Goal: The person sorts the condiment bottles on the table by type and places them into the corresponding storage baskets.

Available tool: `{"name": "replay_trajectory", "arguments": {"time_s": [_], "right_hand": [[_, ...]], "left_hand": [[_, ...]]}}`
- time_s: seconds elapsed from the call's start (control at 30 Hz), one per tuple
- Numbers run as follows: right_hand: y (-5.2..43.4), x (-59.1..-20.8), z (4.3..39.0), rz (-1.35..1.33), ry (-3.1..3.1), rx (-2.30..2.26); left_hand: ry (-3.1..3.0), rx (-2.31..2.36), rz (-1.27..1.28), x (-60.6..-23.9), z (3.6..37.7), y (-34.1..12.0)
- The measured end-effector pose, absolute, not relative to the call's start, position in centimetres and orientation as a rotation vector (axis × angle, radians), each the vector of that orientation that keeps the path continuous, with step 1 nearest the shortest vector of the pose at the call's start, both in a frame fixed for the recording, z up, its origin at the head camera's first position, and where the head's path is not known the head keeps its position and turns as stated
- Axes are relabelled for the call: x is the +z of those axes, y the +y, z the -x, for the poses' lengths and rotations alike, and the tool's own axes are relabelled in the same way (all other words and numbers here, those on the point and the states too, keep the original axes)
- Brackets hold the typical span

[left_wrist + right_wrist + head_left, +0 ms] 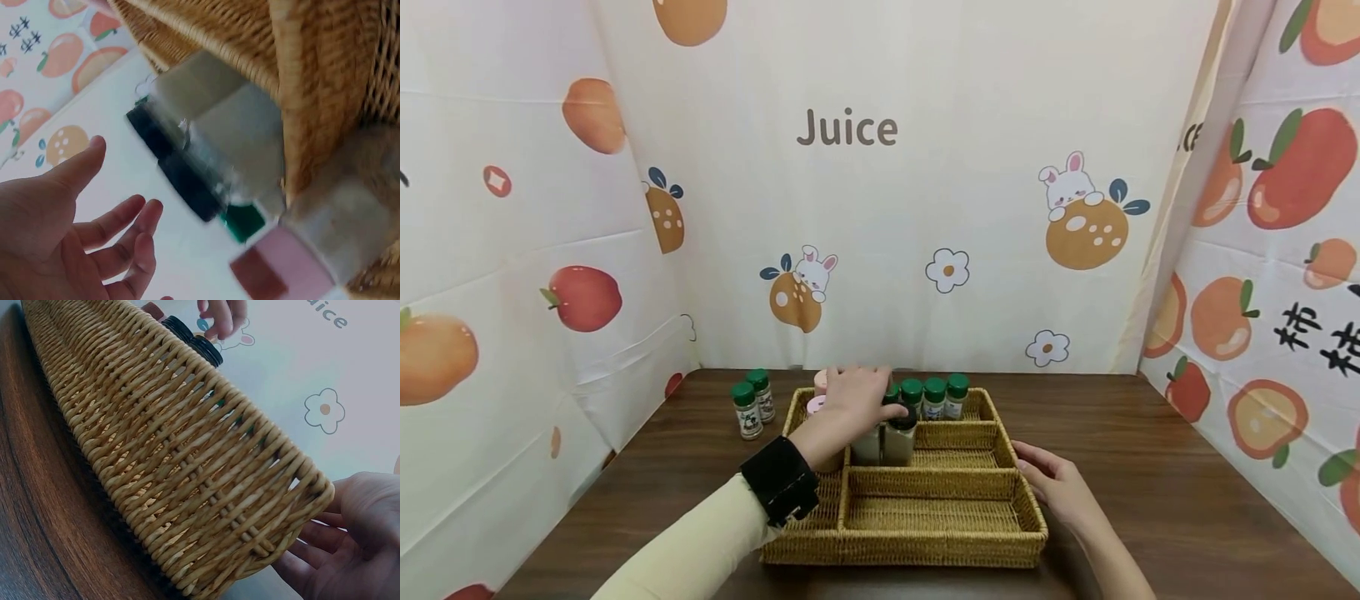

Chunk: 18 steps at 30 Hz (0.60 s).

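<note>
**Desk:** What sits nearest the camera?

**Photographer:** A cream sleeve and black wrist strap (780, 490) on the left arm, crossing a woven basket (940, 546) with several compartments, which rests on a dark wooden table (1150, 492). The near, wide compartment holds nothing visible.

**Desk:** And the right hand?

**Photographer:** The right hand (1054, 483) lies against the basket's right outer wall, fingers straight and close together, gripping nothing. The right wrist view shows those fingers (350, 550) beside the wicker corner.

**Desk:** The left hand?

**Photographer:** The left hand (859, 398) reaches over the middle of the basket, just above two black-capped shakers (886, 437) standing upright side by side in a middle compartment. From the head view it seems to touch their caps; the left wrist view shows the fingers (119, 231) relaxed, slightly spread and clear of the blurred bottles, pinching nothing.

**Desk:** Beyond that?

**Photographer:** A row of green-capped jars (936, 397) stands along the basket's back compartment. Pink-lidded containers (817, 405) are at the back left, partly hidden by the hand. Two more green-capped jars (752, 403) stand on the table, just outside the basket's left rear corner. Behind everything hangs a fruit-and-rabbit backdrop (847, 129) printed "Juice".
</note>
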State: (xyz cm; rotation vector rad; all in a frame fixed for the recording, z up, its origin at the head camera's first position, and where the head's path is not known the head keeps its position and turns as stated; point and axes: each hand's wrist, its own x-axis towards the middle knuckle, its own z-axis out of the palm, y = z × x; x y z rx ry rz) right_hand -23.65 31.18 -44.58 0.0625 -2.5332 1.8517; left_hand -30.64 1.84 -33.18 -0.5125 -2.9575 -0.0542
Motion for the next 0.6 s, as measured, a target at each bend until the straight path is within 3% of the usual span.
{"name": "replay_trajectory", "arguments": {"time_s": [0.27,0.6], "right_hand": [[31.1,-44.7,23.8,-0.054,-2.557,1.834],[31.1,-44.5,23.7,-0.045,-2.574,1.806]], "left_hand": [[-2.93,-0.178,0.382,-31.2,30.8,-2.1],[-2.969,-0.232,0.224,-30.3,32.3,-10.4]]}}
